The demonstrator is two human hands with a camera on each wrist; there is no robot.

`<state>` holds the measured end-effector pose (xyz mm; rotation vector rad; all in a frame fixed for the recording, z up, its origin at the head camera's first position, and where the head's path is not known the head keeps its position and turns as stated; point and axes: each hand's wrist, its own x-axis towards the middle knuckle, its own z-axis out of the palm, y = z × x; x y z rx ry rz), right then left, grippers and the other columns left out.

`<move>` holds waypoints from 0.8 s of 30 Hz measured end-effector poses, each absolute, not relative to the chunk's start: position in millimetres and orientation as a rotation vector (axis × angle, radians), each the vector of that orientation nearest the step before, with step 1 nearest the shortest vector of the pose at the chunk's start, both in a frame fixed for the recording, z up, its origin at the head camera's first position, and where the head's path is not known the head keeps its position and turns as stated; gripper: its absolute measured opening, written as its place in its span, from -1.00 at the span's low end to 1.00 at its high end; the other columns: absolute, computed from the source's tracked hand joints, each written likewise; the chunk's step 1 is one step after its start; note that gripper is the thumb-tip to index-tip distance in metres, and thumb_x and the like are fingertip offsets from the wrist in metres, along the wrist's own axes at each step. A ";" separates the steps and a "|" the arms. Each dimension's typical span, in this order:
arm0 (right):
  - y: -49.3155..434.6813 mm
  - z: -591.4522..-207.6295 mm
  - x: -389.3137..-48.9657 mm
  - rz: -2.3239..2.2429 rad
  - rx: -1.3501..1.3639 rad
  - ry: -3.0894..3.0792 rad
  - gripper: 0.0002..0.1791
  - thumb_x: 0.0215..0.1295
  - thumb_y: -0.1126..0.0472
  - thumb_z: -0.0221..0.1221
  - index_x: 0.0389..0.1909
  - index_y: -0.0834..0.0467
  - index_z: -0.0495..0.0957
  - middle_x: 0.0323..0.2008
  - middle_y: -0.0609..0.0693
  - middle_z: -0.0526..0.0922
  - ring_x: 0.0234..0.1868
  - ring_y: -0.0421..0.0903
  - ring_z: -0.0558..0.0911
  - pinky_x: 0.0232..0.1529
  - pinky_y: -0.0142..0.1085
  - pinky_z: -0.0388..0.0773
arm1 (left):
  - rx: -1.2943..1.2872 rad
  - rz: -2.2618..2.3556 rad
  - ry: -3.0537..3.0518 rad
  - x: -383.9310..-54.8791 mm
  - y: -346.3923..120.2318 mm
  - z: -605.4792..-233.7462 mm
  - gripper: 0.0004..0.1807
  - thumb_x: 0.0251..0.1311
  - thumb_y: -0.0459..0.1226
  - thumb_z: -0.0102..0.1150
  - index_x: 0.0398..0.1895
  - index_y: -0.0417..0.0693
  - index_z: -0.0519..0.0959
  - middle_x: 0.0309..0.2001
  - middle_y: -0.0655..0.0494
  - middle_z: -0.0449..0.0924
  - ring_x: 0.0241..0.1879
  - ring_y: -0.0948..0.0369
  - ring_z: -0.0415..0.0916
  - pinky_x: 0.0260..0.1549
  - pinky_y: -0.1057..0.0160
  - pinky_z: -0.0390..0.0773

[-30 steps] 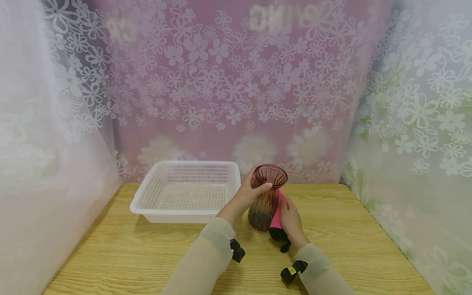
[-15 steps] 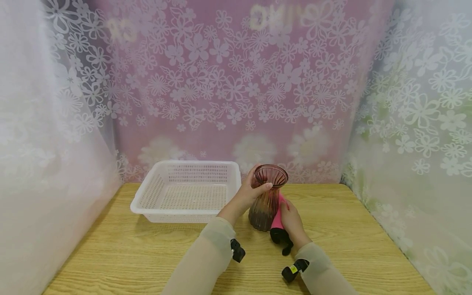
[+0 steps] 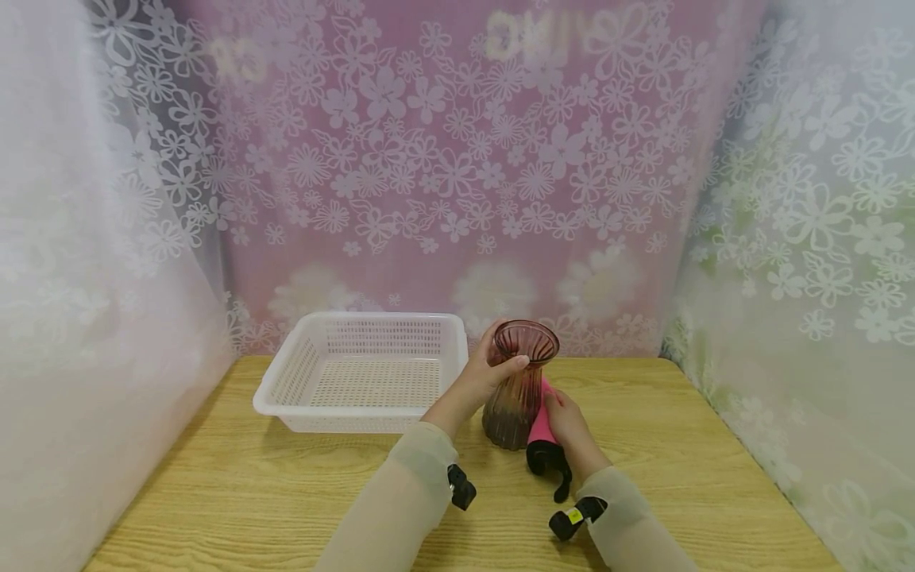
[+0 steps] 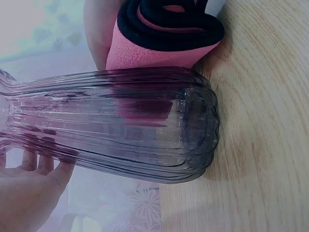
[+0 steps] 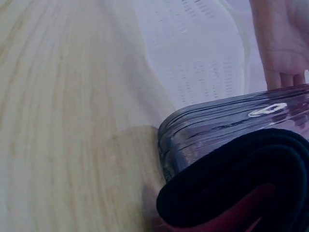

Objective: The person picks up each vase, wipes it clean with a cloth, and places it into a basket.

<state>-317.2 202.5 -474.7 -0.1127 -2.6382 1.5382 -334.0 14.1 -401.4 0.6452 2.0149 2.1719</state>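
Note:
A ribbed glass vase (image 3: 509, 417), purple-pink at its flared rim and greyer below, is held roughly upright at the table's middle. My left hand (image 3: 488, 367) grips its narrow neck, thumb at the front near the rim. On the vase's right side my right hand (image 3: 572, 429) holds a folded pink cloth (image 3: 542, 429) with a black edge. That cloth (image 4: 145, 57) lies against the glass in the left wrist view. From the right wrist, its thick black edge (image 5: 227, 186) covers part of the vase (image 5: 212, 133). Whether the base touches the table cannot be told.
A white plastic basket (image 3: 286, 403) with perforated walls stands left of the vase, close to the left forearm. The wooden table (image 3: 679, 461) ends at flower-patterned curtains (image 3: 457, 159) behind and on both sides.
My right hand has slid a little down and toward me along the vase's side with the cloth, whose loose black end hangs lower. The left hand and vase have hardly moved.

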 end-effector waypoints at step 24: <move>217.3 -447.9 -304.5 1.775 -0.241 -2.380 -0.31 0.62 -0.09 -0.26 0.62 0.10 -0.12 0.57 0.22 -0.06 0.54 0.22 -0.01 0.47 0.12 -0.03 | 0.650 2.157 2.004 -331.9 11.7 -399.6 -0.11 0.35 -0.13 0.23 0.62 0.31 -0.04 0.45 -0.10 0.26 0.41 0.02 0.26 0.31 -0.03 0.33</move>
